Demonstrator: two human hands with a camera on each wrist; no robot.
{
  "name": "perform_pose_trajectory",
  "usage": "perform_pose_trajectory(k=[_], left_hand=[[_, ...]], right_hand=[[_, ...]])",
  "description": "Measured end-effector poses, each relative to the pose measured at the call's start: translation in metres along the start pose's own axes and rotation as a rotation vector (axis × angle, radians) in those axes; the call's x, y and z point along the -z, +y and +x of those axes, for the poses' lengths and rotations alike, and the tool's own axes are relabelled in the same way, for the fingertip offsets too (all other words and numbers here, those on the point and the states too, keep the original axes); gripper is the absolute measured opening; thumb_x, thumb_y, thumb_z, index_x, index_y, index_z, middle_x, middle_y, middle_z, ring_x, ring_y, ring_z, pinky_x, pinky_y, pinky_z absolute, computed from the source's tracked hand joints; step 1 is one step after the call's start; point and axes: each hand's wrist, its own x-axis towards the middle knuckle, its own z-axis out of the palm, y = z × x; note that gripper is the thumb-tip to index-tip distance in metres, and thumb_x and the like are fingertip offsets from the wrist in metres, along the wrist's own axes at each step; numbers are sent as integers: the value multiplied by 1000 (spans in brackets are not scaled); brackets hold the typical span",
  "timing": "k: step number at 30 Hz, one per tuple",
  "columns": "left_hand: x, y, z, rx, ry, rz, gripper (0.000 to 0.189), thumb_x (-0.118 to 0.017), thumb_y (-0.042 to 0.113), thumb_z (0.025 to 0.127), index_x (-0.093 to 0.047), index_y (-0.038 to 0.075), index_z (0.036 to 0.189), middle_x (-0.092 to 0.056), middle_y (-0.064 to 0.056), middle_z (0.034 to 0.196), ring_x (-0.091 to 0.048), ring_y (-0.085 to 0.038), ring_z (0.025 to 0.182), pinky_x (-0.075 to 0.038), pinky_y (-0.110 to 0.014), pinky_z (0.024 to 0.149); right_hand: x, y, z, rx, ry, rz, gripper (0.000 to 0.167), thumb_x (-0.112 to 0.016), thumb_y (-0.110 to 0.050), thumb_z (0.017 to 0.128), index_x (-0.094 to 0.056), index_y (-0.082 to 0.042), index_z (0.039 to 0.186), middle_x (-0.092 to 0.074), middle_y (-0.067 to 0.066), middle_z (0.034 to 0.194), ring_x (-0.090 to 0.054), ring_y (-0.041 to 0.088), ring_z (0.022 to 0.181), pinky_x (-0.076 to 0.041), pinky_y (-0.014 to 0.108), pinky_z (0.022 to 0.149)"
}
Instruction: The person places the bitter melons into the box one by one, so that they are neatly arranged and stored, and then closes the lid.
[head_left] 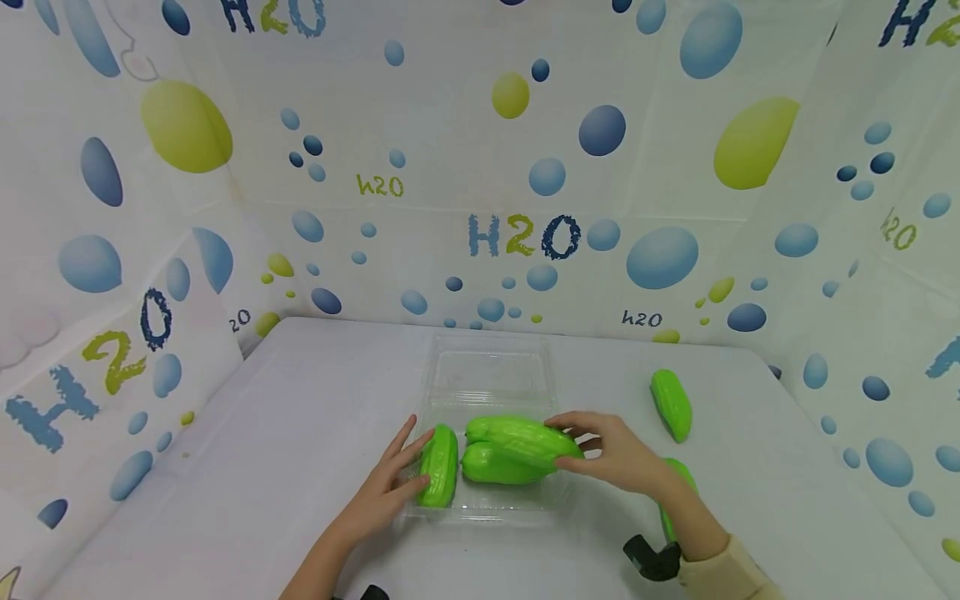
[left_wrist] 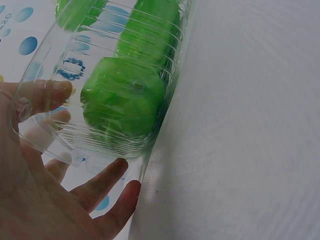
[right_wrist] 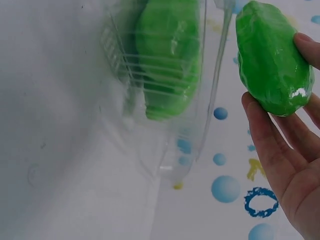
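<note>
A clear plastic clamshell container [head_left: 487,503] lies with its lid [head_left: 483,375] folded back away from me. Inside its base, one green cucumber-like vegetable [head_left: 440,467] lies lengthwise at the left. My left hand [head_left: 378,492], fingers spread, rests at the container's left edge beside that vegetable; in the left wrist view its fingers [left_wrist: 102,185] are around the clear wall. With thumb and fingertips my right hand [head_left: 618,454] grips another cucumber-like vegetable [right_wrist: 272,60] by its right end, above the container. Below it lies a further green vegetable [head_left: 498,465], partly covered.
Two more green vegetables are on the white table [head_left: 285,433] at the right: one [head_left: 671,406] farther back, another [head_left: 678,475] partly hidden under my right forearm. A black wrist mount [head_left: 652,558] sits at that forearm. Patterned sheeting [head_left: 442,142] surrounds the table's back and sides.
</note>
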Motion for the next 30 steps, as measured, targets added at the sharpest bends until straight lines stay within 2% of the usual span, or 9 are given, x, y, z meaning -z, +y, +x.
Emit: perform_pose_trajectory(k=[10, 17, 30], left_hand=[[0, -2, 0, -6, -1, 9, 54, -59, 13, 88, -40, 12, 139, -6, -8, 153, -19, -39, 134, -41, -47, 91], [0, -3, 0, -15, -4, -8, 54, -59, 12, 88, -41, 12, 139, -5, -8, 153, -18, -39, 134, -42, -47, 91], [1, -1, 0, -10, -11, 4, 54, -59, 13, 88, -40, 13, 139, -5, -7, 153, -18, -37, 134, -44, -30, 86]], right_hand=[[-17, 0, 6, -12, -49, 30, 44, -71, -26, 80, -58, -10, 119, -58, 4, 118, -57, 19, 98, -50, 27, 78], [-27, -2, 8, 15, -72, 30, 42, -70, -24, 81, -59, -7, 118, -60, 7, 114, -57, 17, 96, -50, 29, 77], [-40, -5, 9, -2, -138, 10, 43, -72, -24, 79, -60, -9, 118, -61, 3, 111, -56, 15, 94, -49, 27, 76]])
